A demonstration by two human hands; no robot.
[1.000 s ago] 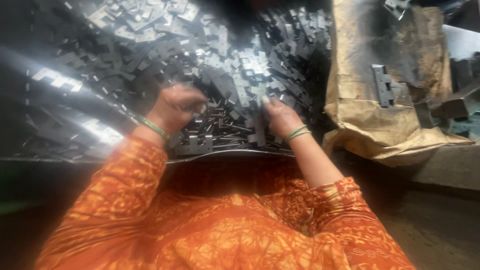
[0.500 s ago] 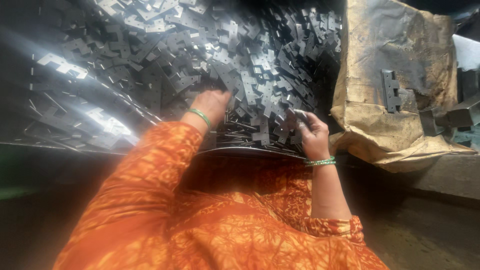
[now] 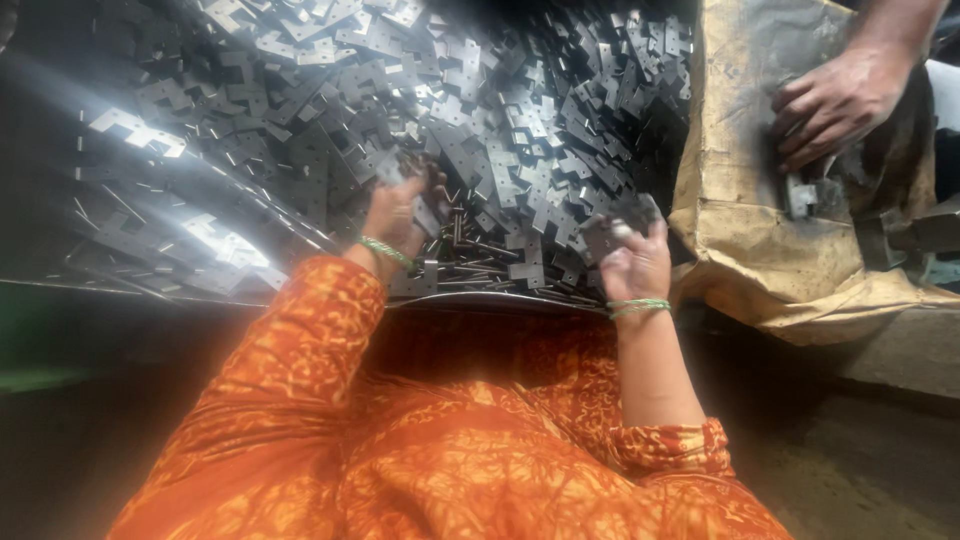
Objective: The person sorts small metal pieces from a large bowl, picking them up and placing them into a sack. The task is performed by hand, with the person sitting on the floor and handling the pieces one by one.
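Head view: left hand (image 3: 398, 212) closed on flat grey metal plates (image 3: 425, 215) in a heap of plates (image 3: 480, 110) on a shiny metal tray (image 3: 120, 250); right hand (image 3: 635, 262) gripping another plate (image 3: 618, 228) at the heap's near edge. Beside, co-worker's hand (image 3: 835, 100) on brown sacking (image 3: 760, 260).

A shiny, curved metal tray (image 3: 130, 290) carried a deep heap of flat grey perforated hinge plates (image 3: 480, 110) with loose thin pins (image 3: 480, 262) at its near rim, while crumpled brown paper (image 3: 770, 270) lay just beside its right edge.
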